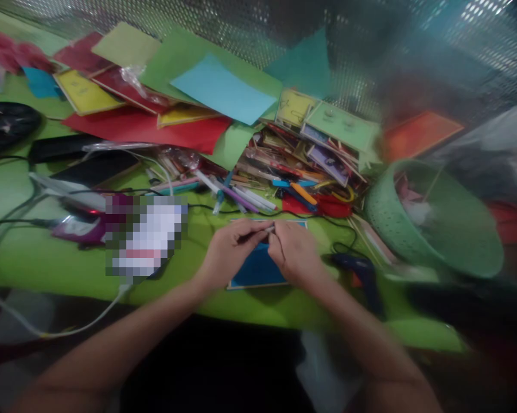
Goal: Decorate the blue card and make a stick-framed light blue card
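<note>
Nearest, the blue panel [256, 272] lies flat on the green table [198, 232], below both hands. Over its far part, the left hand [224, 252] and right hand [299, 249] pinch a small pale piece [269, 229] between them, equally near; its axis seems sideways, though blur makes this uncertain. Beyond lie the pens [252, 198].

The single view comes from the person's head, facing forward and down over the table [34, 264]. The blue card [253, 271] sits near mid-view, at arm's reach; forearms [124, 350] enter on its near side. The view takes in the basket [383, 212] right of the card and mesh [224, 23] beyond it.
</note>
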